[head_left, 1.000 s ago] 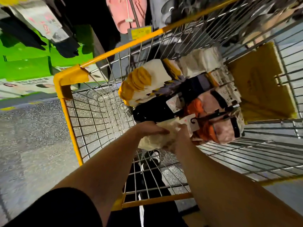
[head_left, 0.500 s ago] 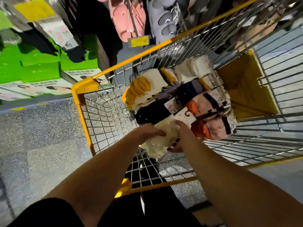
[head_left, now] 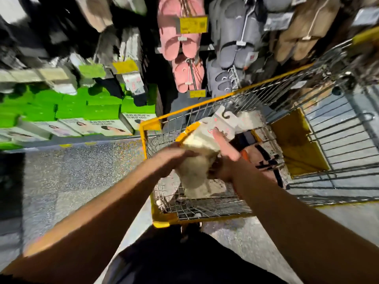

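Observation:
A cream pair of socks (head_left: 202,158) with a white card tag and black hook is raised above the yellow-framed wire shopping cart (head_left: 149,128). My right hand (head_left: 225,154) grips the pair near the tag, thumb across the front. My left hand (head_left: 172,158) lies against the left side of the socks, fingers blurred by motion. Several other sock pairs (head_left: 264,150), black, orange and pink, lie in the cart behind the held pair.
Pink slippers (head_left: 178,44) and grey slippers (head_left: 231,50) hang on a rack beyond the cart, with yellow price tags. Green boxes (head_left: 69,107) line a shelf at the left. A yellow child-seat flap (head_left: 295,144) stands inside the cart at right. Speckled floor lies to the left.
Both hands have lifted the cream socks up out of the pile in the cart. The view has tilted up, showing more of the slipper rack.

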A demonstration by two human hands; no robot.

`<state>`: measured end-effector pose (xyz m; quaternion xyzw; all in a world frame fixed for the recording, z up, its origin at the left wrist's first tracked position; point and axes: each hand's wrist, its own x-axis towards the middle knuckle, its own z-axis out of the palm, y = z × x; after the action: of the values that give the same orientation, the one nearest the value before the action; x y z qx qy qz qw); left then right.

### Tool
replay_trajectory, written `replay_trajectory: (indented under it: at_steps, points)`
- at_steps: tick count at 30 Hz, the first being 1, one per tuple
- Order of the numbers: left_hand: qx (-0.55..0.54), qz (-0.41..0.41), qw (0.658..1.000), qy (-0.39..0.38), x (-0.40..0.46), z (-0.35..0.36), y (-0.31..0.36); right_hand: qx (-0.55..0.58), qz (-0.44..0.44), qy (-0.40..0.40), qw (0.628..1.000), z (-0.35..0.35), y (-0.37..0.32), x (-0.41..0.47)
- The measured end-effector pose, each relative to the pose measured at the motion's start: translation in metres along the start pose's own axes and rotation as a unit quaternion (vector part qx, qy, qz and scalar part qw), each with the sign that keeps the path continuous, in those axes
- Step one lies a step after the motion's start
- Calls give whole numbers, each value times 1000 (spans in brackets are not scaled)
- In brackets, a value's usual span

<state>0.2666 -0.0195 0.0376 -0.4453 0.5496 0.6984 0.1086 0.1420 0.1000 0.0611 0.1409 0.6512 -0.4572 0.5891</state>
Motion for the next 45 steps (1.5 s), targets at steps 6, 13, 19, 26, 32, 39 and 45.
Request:
replay_trajectory:
  at_steps: [6, 13, 19, 26, 32, 39, 45]
  points:
    - [-37, 62, 996, 44, -74, -60, 43, 3, -135, -128, 983, 73, -27, -37]
    - [-40, 148, 965, 214, -160, -166, 55, -2, -261, -208, 943, 215, -54, -66]
    - [-28, 204, 937, 282, -240, -296, 38, -10, -298, -338, 893, 372, -43, -103]
    - [-87, 260, 911, 308, -319, -441, 1, 6, -276, -371, 887, 554, -11, -148]
    - [-81, 289, 879, 370, -351, -532, -23, -20, -264, -411, 872, 650, 2, -166]
    - [-145, 315, 859, 376, -354, -602, -11, -64, -282, -422, 859, 725, -33, -149]
    - [-302, 340, 809, 372, -327, -672, 31, -106, -300, -432, 844, 796, -88, -123]
